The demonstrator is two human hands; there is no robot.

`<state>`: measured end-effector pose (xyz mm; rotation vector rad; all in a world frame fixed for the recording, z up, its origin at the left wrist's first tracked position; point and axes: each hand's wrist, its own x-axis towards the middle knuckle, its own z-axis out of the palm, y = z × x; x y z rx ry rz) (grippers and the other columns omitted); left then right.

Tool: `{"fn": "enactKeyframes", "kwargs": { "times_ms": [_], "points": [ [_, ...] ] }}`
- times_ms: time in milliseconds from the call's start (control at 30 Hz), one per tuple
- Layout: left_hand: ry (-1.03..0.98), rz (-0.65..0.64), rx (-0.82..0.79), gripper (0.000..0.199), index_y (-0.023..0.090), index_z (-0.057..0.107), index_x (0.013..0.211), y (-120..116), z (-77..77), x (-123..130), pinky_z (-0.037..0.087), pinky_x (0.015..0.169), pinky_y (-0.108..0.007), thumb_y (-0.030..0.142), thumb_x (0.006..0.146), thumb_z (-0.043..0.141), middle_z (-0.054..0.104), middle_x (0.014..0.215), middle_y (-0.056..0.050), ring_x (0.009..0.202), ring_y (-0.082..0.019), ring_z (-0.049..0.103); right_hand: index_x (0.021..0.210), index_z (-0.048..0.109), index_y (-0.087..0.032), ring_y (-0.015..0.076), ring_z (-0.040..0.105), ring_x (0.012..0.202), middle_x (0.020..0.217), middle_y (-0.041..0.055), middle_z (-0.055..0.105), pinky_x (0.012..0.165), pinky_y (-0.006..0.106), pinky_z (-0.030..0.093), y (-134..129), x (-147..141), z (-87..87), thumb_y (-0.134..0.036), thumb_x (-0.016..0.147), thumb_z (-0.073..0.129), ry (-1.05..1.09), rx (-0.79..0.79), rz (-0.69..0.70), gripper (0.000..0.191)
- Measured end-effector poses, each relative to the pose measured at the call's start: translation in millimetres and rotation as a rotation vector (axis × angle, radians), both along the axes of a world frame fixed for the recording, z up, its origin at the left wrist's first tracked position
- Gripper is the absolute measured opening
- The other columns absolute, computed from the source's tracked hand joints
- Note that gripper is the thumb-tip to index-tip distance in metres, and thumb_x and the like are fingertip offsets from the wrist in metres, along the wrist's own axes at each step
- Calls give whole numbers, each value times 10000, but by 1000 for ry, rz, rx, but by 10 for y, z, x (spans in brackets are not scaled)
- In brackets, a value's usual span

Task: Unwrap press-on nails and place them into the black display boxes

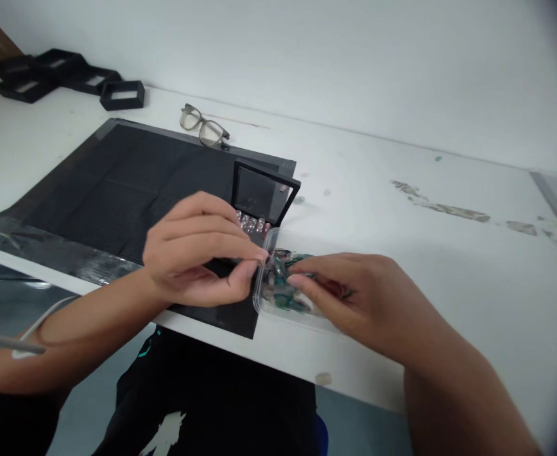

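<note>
Both forearms reach inward, left hand (199, 253) apparently pinching thumb to forefinger, right hand (354, 291) curled palm-down.

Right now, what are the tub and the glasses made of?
The tub looks like clear, smooth plastic, because its thin rim is see-through and shines a little. The glasses have greyish frames, perhaps plastic; their clear lenses could be plastic or glass.

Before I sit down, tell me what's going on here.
A person's right hand dips into a clear tub of small green pieces. The left hand has its fingertips pinched by the tub's left rim; any piece between them is too small to identify. Behind, a black case stands open.
</note>
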<state>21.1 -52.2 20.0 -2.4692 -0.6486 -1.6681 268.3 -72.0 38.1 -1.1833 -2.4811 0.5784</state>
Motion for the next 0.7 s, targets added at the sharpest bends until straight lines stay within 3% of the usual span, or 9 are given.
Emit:
{"fn": "enactKeyframes", "kwargs": {
  "times_ms": [100,200,267,400,500,600,700],
  "points": [
    [-84,50,116,48,227,684,812,92,16,-104,538,552,-296,189,786,696,669,619,60,557,-106,619,1066,725,-275,105,542,450,561,-58,640,470,249,387,106,134,-10,-438,982,538,-93,-144,-146,262],
    [-113,45,208,70,221,690,794,162,31,-172,522,532,-289,169,750,703,651,592,68,518,-93,597,1206,655,-280,114,554,472,643,-42,679,492,264,426,189,248,-11,-532,979,495,-103,-178,-288,375],
    [-73,10,262,95,222,699,807,185,37,-190,541,541,-279,183,729,737,660,599,70,519,-91,603,1165,659,-286,126,572,498,700,-22,707,500,277,434,238,330,-8,-608,954,494,-141,-205,-362,419],
    [-1,30,301,117,279,704,817,186,42,-187,584,581,-270,253,744,791,706,649,89,603,-112,658,890,701,-259,194,647,623,784,35,739,566,338,460,341,575,17,-688,895,516,-282,-252,-540,467],
    [3,2,333,124,257,710,799,181,33,-178,595,599,-252,275,759,826,726,670,81,651,-115,662,857,700,-258,275,672,728,875,76,744,647,418,479,379,721,59,-651,875,545,-298,-88,-725,422],
    [27,3,340,143,210,707,798,167,13,-173,587,599,-239,243,765,843,732,696,49,647,-109,641,931,698,-258,295,675,739,901,91,730,675,449,498,328,617,100,-592,903,529,-152,151,-844,375],
    [42,64,325,168,195,685,767,124,-8,-165,560,573,-251,197,746,853,723,694,36,647,-119,641,863,721,-266,235,676,710,818,57,731,571,366,503,194,222,98,-496,910,593,151,213,-684,267]
  ]
}}
